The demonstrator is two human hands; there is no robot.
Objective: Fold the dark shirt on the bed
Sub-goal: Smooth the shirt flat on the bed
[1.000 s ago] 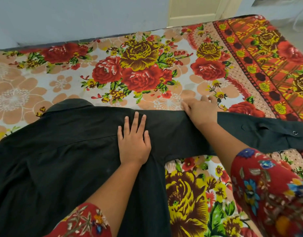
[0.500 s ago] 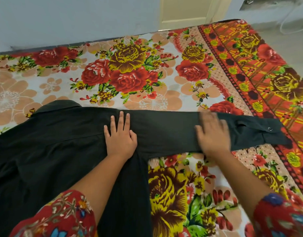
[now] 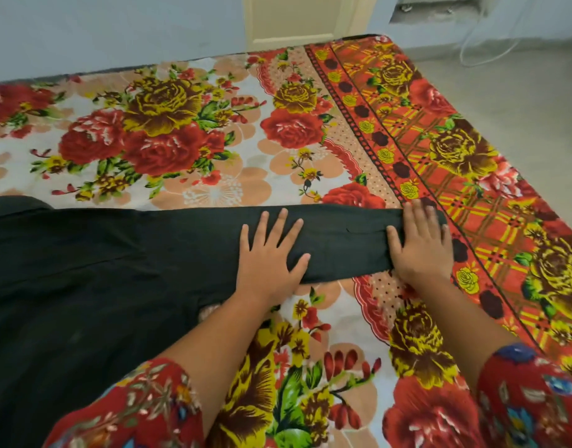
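A floral bedsheet (image 3: 213, 140) covers the bed, and the dark shirt (image 3: 84, 270) lies spread across its left side, one sleeve (image 3: 343, 240) stretched rightward. The left hand (image 3: 271, 257) presses flat with spread fingers mid-sleeve; the right hand (image 3: 420, 244) lies flat over the sleeve's end.

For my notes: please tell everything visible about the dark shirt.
The dark shirt is black, matte cloth, lying flat on the floral bedsheet, body at left, partly out of frame. One sleeve stretches rightward. The left hand lies flat on its middle, the right hand flat on its end.
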